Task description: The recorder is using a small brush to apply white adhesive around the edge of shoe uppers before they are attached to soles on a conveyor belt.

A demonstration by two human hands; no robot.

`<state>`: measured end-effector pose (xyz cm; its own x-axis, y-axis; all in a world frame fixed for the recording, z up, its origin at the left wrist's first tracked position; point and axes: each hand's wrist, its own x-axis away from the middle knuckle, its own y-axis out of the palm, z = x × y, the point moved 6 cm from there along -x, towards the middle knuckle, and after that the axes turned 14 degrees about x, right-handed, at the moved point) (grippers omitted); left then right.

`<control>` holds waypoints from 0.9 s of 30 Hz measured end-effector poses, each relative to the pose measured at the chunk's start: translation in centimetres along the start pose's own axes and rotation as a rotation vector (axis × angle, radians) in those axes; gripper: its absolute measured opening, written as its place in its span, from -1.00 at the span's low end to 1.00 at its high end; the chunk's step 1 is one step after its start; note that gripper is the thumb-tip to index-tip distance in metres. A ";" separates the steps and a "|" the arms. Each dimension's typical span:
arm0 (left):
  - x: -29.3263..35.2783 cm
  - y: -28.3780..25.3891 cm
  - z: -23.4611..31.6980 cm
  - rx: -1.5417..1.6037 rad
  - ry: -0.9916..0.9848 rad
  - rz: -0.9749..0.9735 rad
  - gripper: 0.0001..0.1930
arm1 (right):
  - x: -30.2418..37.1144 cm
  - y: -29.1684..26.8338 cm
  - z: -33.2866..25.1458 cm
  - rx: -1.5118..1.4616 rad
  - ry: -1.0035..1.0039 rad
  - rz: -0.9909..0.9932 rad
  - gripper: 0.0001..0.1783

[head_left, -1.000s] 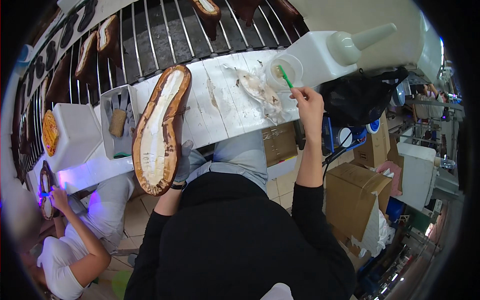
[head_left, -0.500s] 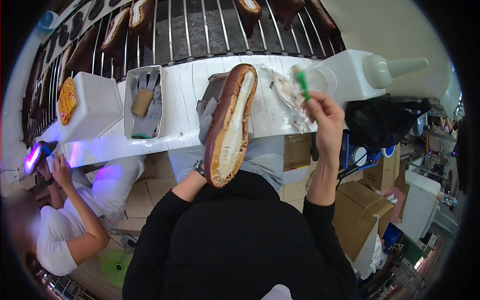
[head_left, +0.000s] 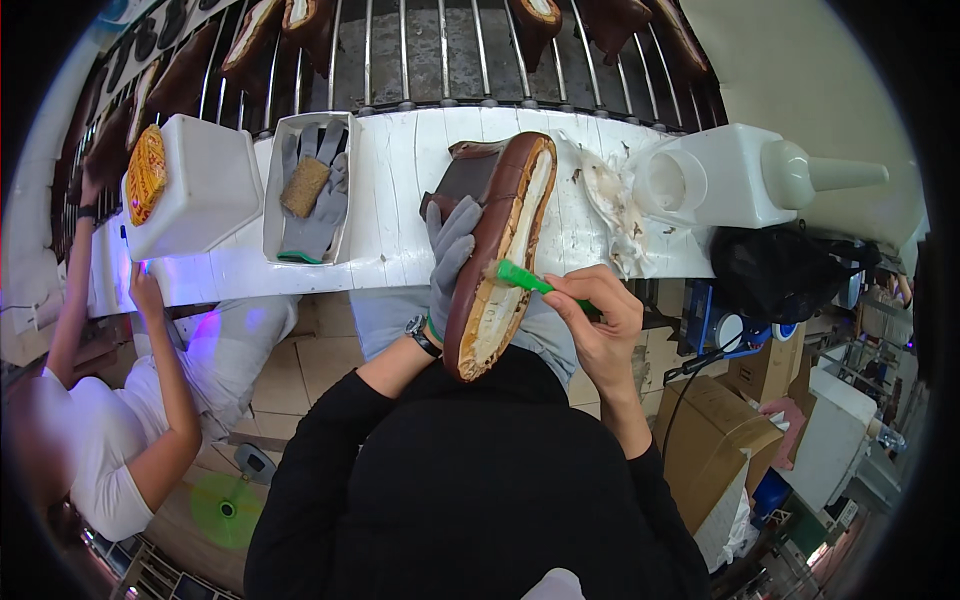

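A brown leather boot [head_left: 472,305] is held over the table's near edge, its unsoled bottom turned up. A long pale strip runs down that bottom inside a tan rim. My left hand [head_left: 450,255], in a grey glove, grips the boot from its left side; the thumb is hidden. Bare, my right hand [head_left: 608,325] pinches a small green-handled brush [head_left: 522,275]. The bristle end touches the tan rim on the left side of the boot's bottom. The boot's dark shaft [head_left: 465,180] extends behind it onto the white table.
A white carton [head_left: 270,225] holds grey gloves and a brown block [head_left: 305,187]. Left of it stands a white container [head_left: 205,190] with an orange packet [head_left: 147,175]. A white jug [head_left: 735,170] and stained paper [head_left: 615,225] lie right. Boots hang along a metal-roller rack [head_left: 440,50]. A co-worker [head_left: 110,450] sits left.
My right hand has brought the brush from over the stained paper at the right, leftward and down onto the boot. The view has shifted slightly; the co-worker's arm now reaches toward the rack.
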<state>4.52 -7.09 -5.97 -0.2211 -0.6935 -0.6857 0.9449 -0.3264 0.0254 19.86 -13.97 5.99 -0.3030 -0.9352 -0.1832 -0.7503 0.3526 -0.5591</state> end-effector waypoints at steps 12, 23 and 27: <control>0.3 0.6 -0.6 -0.031 0.060 0.040 -0.21 | -2.6 -0.1 3.5 0.153 0.198 0.090 -0.87; -2.3 0.8 1.7 -0.119 0.086 -0.031 -0.25 | -7.3 -0.9 7.6 0.344 0.220 0.174 -0.81; -2.5 0.8 1.9 -0.131 0.081 -0.034 -0.25 | -8.1 -1.5 7.2 0.313 0.175 0.137 -0.83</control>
<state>5.34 -6.83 -2.91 -0.2382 -0.6273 -0.7415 0.9617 -0.2588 -0.0899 27.72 -7.14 2.48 -0.5041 -0.8509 -0.1480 -0.4884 0.4222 -0.7637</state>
